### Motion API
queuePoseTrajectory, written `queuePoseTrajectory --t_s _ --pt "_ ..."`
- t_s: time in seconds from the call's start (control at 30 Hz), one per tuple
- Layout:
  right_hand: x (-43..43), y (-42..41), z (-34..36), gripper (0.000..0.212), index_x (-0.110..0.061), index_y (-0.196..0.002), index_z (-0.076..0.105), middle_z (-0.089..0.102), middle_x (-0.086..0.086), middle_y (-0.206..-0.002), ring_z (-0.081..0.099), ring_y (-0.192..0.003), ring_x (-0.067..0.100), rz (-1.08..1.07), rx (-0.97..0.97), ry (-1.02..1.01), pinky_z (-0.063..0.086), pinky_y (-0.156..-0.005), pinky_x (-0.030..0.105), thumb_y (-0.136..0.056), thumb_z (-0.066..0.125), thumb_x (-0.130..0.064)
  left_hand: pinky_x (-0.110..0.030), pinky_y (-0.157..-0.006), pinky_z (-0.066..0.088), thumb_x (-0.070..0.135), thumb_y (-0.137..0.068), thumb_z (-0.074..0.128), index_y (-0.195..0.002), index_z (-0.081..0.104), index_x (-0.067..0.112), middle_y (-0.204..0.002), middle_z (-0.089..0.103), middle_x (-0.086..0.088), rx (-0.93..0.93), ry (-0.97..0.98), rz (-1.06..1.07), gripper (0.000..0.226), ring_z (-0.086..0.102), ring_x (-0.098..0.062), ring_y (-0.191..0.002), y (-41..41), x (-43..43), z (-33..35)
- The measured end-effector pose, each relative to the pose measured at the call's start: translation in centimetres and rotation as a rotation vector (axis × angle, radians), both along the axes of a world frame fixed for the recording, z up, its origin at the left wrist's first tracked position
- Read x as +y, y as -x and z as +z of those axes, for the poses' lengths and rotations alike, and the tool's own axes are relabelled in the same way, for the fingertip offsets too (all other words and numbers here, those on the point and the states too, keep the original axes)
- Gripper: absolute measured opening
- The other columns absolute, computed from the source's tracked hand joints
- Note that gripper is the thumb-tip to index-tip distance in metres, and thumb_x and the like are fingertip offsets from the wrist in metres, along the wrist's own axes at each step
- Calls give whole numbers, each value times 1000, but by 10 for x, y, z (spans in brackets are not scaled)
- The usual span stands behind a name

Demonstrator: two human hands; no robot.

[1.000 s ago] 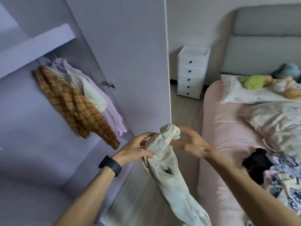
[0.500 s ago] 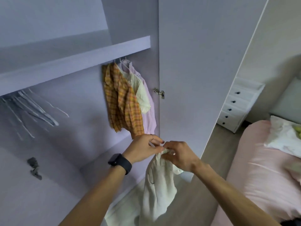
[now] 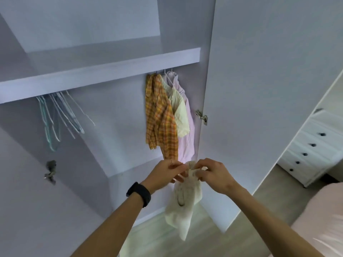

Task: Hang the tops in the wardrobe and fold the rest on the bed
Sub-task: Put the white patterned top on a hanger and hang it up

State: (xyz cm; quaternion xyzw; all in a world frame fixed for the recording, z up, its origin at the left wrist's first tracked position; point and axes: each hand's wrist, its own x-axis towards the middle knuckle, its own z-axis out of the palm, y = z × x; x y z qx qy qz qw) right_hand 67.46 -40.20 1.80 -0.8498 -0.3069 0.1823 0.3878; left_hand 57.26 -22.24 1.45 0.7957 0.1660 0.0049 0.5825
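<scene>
Both hands are raised in front of the open wardrobe (image 3: 100, 71). The left hand (image 3: 167, 173) and the right hand (image 3: 213, 175) each pinch the bunched top edge of a cream garment (image 3: 183, 201) between curled fingers and thumb, almost touching each other. The rest of it hangs limp below them, above the floor; it is too crumpled to tell what kind of garment it is. A black watch (image 3: 139, 193) sits on the left wrist.

Under the shelf, at the right end of the wardrobe, hang a plaid shirt (image 3: 159, 117), a pale yellow top (image 3: 180, 112) and a pink shirt (image 3: 187, 138), pressed together just above the hands. Bare hangers (image 3: 59, 115) hang well apart to the left. The door (image 3: 259, 89) stands open on the right, with white drawers (image 3: 315, 145) and a corner of the pink bed (image 3: 319, 229) beyond it.
</scene>
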Motion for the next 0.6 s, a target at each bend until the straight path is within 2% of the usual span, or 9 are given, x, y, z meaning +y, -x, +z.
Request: queuePoseTrajectory --t_s 0.07,0.1,0.2,0.27,0.33,0.4,0.53,0.6 --pt "-2 -9 -1 20 -26 -77 72 71 -5 -83 70 -76 19 -22 10 -87 59 -80 41 -89 60 -14 -28 -76 56 41 -97 62 -106 68 21 -94 77 4 74 82 119 23 74 -15 -83 1 12 -7" --pt "-3 -13 -2 20 -22 -76 73 70 -5 -79 69 -73 20 -21 -26 -117 59 -77 43 -88 59 -13 -31 -79 56 41 -97 63 -108 66 21 -97 77 4 112 100 192 23 73 -14 -84 2 18 -13" --pt "-5 -19 3 23 -11 -69 67 63 2 -68 61 -63 24 39 -61 -210 52 -63 38 -84 56 -23 -31 -81 54 40 -98 61 -112 60 21 -113 69 0 231 95 337 24 68 -16 -95 8 31 -32" --pt "-5 -23 9 33 -8 -64 60 57 6 -63 52 -54 15 78 -40 -260 44 -55 27 -87 62 -32 -32 -83 51 46 -97 60 -118 56 21 -121 62 -1 270 92 369 33 63 -20 -106 8 32 -43" --pt "-4 -26 18 33 -13 -62 59 55 1 -60 44 -51 6 106 -65 -260 37 -53 16 -87 74 -28 -32 -87 49 54 -93 61 -127 52 23 -128 57 -1 284 71 360 46 58 -19 -111 3 31 -49" --pt "-4 -26 25 26 -20 -63 58 55 -9 -60 45 -51 4 153 -105 -219 37 -54 13 -80 78 -15 -32 -90 45 62 -89 62 -136 46 24 -136 53 -3 314 48 308 62 55 -19 -115 -6 26 -56" --pt "-12 -26 34 32 -26 -60 53 55 -10 -62 45 -55 4 215 -117 -195 41 -57 17 -71 71 -2 -35 -84 44 75 -77 64 -150 31 26 -150 44 -5 436 20 182 94 49 -20 -113 -24 11 -74" --pt "-18 -29 38 34 -27 -59 52 56 -9 -63 47 -57 6 213 -104 -205 44 -58 23 -70 71 -1 -37 -81 45 71 -75 71 -152 28 29 -149 44 -2 470 66 143 98 50 -22 -117 -29 9 -85"
